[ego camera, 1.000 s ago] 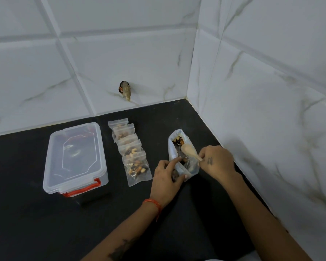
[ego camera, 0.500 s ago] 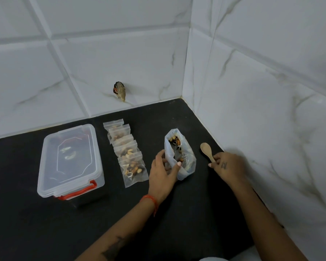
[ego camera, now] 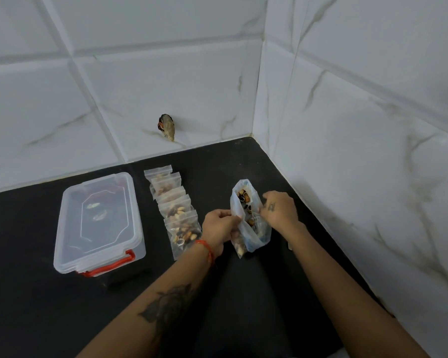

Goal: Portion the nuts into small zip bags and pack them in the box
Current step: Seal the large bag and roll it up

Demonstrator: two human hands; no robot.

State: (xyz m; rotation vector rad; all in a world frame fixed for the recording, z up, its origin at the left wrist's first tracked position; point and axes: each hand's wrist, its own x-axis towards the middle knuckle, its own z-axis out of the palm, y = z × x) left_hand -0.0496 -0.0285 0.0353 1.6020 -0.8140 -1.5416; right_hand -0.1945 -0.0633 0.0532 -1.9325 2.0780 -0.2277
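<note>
Clear plastic bag of nuts point(ego camera: 251, 223) sits on the black counter point(ego camera: 36, 293) near the corner, mouth open, mixed nuts showing inside. Left hand point(ego camera: 219, 228) pinches the bag's left edge w/ curled fingers; right hand point(ego camera: 278, 209) grips the right edge, fingers curled on the plastic. Both hands hold the mouth apart. A smaller bag may be tucked at the front, but it's too blurred to tell. Left of the bag, near the left wrist: a row of filled small zip bags point(ego camera: 176, 208), overlapping, running toward the wall. Further left, a clear box point(ego camera: 98, 220) w/ lid on and red latches. White marble-look tile walls point(ego camera: 373, 151) behind & at right.
</note>
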